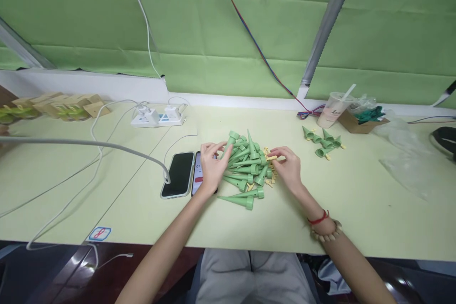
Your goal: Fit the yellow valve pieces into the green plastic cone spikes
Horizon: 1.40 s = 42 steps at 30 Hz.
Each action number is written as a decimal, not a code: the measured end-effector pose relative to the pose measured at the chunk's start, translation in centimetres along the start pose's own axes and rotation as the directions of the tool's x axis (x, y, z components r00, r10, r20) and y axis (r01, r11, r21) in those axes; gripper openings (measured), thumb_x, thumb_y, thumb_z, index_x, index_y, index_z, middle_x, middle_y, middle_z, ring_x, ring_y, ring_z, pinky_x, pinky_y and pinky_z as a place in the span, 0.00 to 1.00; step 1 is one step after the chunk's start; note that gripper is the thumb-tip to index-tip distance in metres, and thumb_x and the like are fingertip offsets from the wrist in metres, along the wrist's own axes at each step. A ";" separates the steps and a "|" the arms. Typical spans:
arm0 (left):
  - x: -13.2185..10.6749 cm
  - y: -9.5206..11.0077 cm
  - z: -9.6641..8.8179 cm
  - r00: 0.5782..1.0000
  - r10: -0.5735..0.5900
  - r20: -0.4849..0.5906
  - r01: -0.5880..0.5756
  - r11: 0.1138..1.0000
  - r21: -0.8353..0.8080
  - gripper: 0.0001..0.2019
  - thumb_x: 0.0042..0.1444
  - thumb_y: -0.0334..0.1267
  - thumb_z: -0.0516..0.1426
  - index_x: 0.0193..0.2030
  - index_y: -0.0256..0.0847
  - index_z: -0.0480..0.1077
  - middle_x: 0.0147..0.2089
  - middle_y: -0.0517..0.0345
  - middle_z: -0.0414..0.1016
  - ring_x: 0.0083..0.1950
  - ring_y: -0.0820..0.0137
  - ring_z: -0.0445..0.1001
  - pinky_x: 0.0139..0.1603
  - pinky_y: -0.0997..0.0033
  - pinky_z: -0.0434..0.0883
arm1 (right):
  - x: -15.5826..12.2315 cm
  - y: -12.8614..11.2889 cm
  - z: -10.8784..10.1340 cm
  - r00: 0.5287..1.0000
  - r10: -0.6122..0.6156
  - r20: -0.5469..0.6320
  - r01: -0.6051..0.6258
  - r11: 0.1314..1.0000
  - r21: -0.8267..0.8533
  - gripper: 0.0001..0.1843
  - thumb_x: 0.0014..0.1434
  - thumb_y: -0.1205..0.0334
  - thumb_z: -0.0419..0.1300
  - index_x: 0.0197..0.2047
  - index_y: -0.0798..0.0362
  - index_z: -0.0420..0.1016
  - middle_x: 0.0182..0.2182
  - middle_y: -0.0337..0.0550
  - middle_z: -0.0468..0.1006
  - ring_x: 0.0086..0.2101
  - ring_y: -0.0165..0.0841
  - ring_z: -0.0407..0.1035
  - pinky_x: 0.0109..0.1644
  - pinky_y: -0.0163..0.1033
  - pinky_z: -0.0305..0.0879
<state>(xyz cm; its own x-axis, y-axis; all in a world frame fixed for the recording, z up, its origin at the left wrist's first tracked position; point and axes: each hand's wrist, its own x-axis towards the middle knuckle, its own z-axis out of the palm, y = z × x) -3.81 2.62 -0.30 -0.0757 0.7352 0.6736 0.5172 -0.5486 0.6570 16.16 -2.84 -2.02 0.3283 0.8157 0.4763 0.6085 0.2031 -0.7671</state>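
A heap of green plastic cone spikes (245, 166) lies on the table in front of me, their collars and long points facing several ways. My left hand (213, 165) is at the heap's left side, its fingers closed round a green cone spike (231, 138) held tilted with the collar up. On the other side, my right hand (288, 166) pinches a small yellow plastic piece (271, 157) between thumb and fingers. More small yellow pieces (270, 181) lie along the heap's right edge, partly hidden by the spikes.
Two phones, one dark (180, 174) and one lit (198, 173), lie left of the heap. Green spikes with yellow pieces (323, 142) sit to the right, near a drink cup (333, 110) and cardboard box (359, 122). A power strip (158, 119) and cables occupy the left.
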 end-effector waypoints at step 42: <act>-1.3 4.3 1.6 0.884 0.106 0.456 -0.100 0.994 -0.037 0.17 0.59 0.44 0.45 0.53 0.45 0.61 0.46 0.55 0.68 0.49 0.66 0.63 0.51 0.60 0.57 | 3.1 -5.2 -1.1 0.855 0.051 0.516 -0.392 0.716 0.578 0.19 0.54 0.46 0.52 0.42 0.50 0.68 0.25 0.33 0.66 0.20 0.22 0.61 0.22 0.28 0.57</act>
<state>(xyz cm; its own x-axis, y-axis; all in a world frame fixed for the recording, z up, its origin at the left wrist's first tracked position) -0.12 -0.07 1.13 0.3768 0.7730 0.5104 0.4902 -0.6339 0.5982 14.75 -1.97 3.91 -0.0610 0.9874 0.1462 -0.1101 0.1389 -0.9842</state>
